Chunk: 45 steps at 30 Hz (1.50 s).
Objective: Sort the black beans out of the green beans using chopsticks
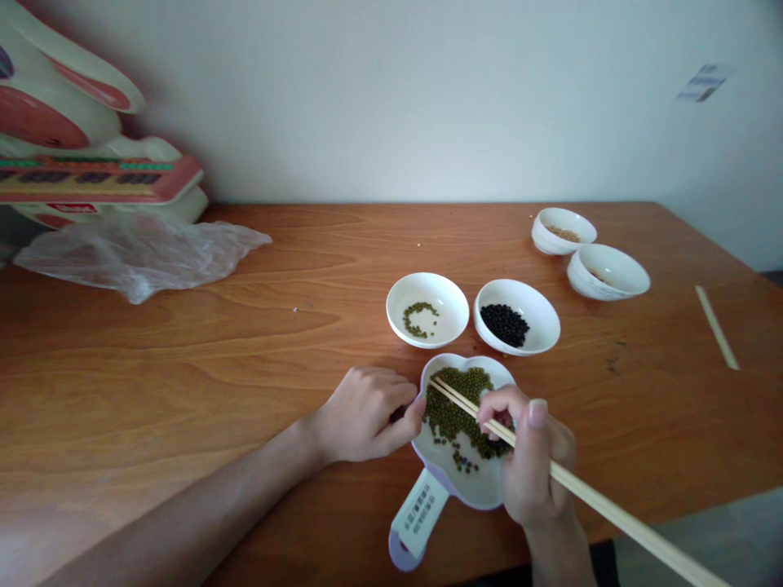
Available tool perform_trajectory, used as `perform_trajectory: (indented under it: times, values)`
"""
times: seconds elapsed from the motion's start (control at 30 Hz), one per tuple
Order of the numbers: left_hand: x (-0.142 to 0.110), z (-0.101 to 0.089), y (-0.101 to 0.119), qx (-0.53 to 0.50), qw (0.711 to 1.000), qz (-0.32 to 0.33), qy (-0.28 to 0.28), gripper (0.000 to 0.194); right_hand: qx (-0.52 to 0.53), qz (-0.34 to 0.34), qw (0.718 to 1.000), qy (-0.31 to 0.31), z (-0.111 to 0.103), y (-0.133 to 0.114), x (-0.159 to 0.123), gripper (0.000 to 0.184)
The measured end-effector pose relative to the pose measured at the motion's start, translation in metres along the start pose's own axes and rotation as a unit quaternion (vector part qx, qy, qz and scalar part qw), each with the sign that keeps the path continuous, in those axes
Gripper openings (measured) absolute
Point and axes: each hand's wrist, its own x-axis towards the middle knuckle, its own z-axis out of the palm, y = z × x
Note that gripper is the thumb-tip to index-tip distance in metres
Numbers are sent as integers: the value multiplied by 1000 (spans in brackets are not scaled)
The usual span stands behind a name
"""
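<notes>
My right hand (533,456) grips a pair of wooden chopsticks (587,493), whose tips reach into a white scoop-shaped dish (474,489) filled with green beans (456,408). Curled into a loose fist, my left hand (367,412) rests on the table with its thumb touching the dish's left rim. The dish has a lilac handle (416,522) with a label, pointing toward me. Just beyond it stand a white bowl (449,306) holding a few green beans and a white bowl (538,314) holding black beans (505,324).
Two more white bowls (561,228) (608,273) stand at the far right of the wooden table (183,359). A single loose chopstick (717,328) lies near the right edge. A crumpled clear plastic bag (140,253) and a rabbit-shaped figure (79,139) are at the far left.
</notes>
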Motion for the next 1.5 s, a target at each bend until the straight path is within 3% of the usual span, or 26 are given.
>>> perform_trajectory:
  times: [0.37,0.77,1.07,1.5]
  values:
    - [1,1,-2,3,1000,-1,-2,40,44,-12,998,41,0,0,-3,63]
    - [1,1,-1,4,1000,2,-4,41,-12,-6,1000,-21,-2,1,0,68]
    - [0,0,-1,7,1000,-5,-10,41,-8,-20,1000,1,1,-3,1,51]
    - [0,-1,-1,2,1000,0,-6,40,-23,-23,999,-10,0,-4,1,56]
